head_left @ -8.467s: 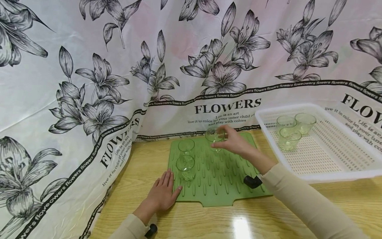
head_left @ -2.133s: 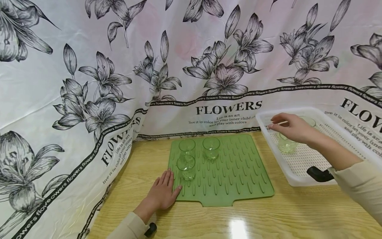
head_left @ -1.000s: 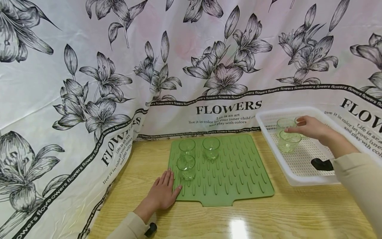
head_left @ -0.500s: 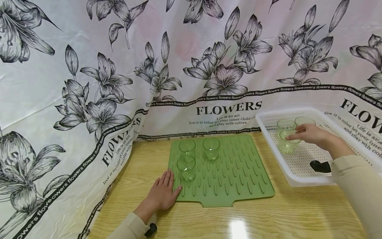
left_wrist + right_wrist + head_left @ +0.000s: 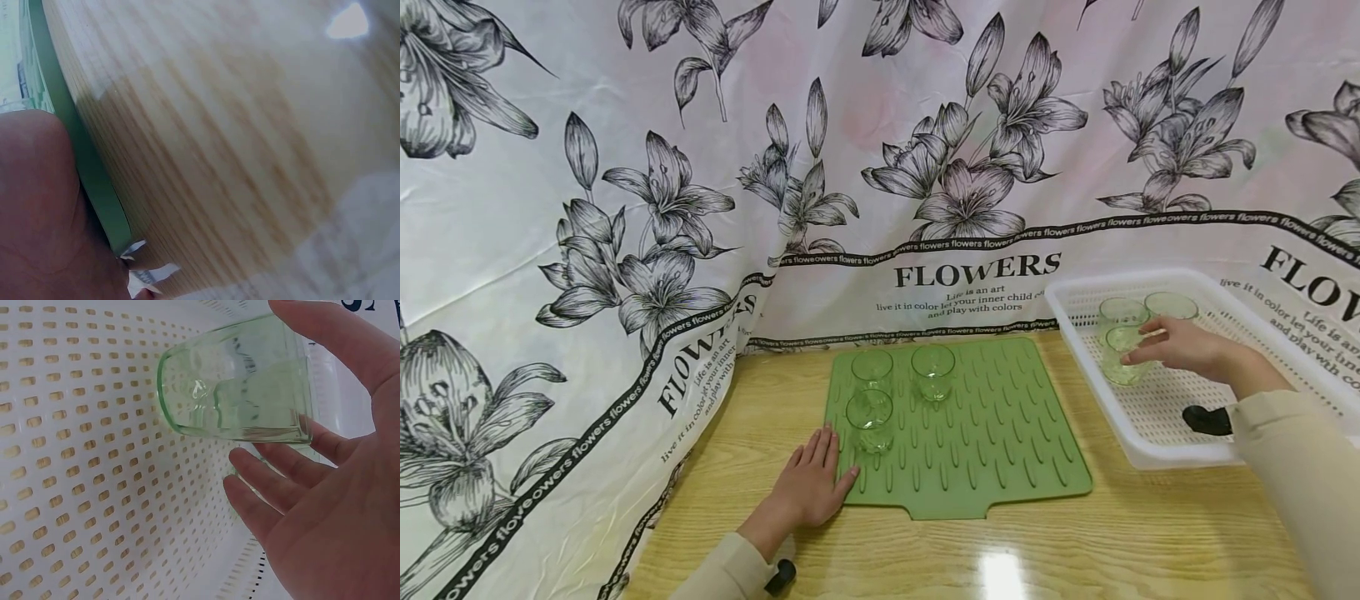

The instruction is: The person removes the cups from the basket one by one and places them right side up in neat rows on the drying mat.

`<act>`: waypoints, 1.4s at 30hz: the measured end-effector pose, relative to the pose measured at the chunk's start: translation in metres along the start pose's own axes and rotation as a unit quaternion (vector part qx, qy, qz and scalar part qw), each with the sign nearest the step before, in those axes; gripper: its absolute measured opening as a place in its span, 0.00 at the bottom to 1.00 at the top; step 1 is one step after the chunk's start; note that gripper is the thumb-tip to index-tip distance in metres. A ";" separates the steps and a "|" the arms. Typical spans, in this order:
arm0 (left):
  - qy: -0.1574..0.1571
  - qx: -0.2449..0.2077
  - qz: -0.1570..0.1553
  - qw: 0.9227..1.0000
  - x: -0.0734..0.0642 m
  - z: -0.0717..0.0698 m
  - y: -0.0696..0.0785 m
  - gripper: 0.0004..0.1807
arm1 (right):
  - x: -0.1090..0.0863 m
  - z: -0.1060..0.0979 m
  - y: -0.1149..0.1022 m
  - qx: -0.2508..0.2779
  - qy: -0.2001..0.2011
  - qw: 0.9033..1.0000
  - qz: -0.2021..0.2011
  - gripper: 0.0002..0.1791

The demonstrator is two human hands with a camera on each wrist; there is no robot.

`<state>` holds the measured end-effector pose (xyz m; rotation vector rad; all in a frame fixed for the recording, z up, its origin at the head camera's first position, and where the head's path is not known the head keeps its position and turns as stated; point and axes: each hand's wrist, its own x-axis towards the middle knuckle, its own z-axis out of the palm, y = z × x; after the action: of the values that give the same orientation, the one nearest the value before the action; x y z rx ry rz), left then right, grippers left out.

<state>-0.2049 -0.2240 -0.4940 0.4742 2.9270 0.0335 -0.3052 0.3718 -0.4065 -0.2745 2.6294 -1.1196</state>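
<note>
In the head view my left hand (image 5: pixel 811 487) lies flat, its fingers along the left edge of a green ribbed mat (image 5: pixel 985 450). Three clear glasses stand upright on that mat: a front left glass (image 5: pixel 870 425), one behind it (image 5: pixel 872 367) and a third glass (image 5: pixel 933 375) to the right. Over the white basket (image 5: pixel 1150 450) my right hand (image 5: pixel 1191 348) pinches the rim of the front green-tinted glass (image 5: pixel 1120 368) between thumb and fingers. The right wrist view shows this glass (image 5: pixel 231 387) with its base close to the basket floor; the fingertips behind it are partly hidden.
Two more glasses, a back left glass (image 5: pixel 1123 308) and a back right glass (image 5: pixel 1176 305), stand in the basket close to the held one. A flower-printed curtain (image 5: pixel 820 167) closes off the back and left of the wooden table (image 5: pixel 880 558).
The third glass, held by my right hand earliest, now stands on the mat. My right hand moved right to the basket, then lowered onto the front glass there. My left hand stayed put.
</note>
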 end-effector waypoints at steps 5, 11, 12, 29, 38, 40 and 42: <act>-0.009 -0.001 -0.001 1.000 -0.001 -0.003 0.002 0.46 | 0.001 0.001 0.004 0.009 -0.007 1.000 -0.009 0.48; -0.006 -0.003 -0.001 1.000 -0.001 -0.002 0.001 0.46 | 0.002 0.002 0.005 0.027 -0.015 0.999 -0.011 0.46; -0.006 -0.003 -0.002 1.000 -0.001 -0.002 0.002 0.45 | 0.003 0.003 0.005 0.025 -0.014 1.000 -0.010 0.46; -0.005 -0.015 -0.004 1.000 -0.006 -0.012 0.010 0.43 | -0.001 0.002 0.003 -0.027 0.006 0.999 -0.025 0.43; -0.021 -0.010 -0.006 1.000 -0.003 -0.013 0.007 0.43 | -0.001 0.001 -0.001 -0.023 0.005 0.999 -0.046 0.39; -0.021 -0.010 -0.006 1.000 -0.004 -0.014 0.008 0.43 | -0.001 0.001 -0.003 -0.012 -0.002 0.999 -0.049 0.38; -0.013 -0.018 -0.004 1.000 -0.005 -0.015 0.009 0.42 | -0.002 0.002 -0.005 0.000 -0.008 0.999 -0.053 0.38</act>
<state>-0.2000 -0.2172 -0.4777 0.4538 2.8978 0.0785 -0.3025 0.3677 -0.4037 -0.4261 2.6277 -1.1451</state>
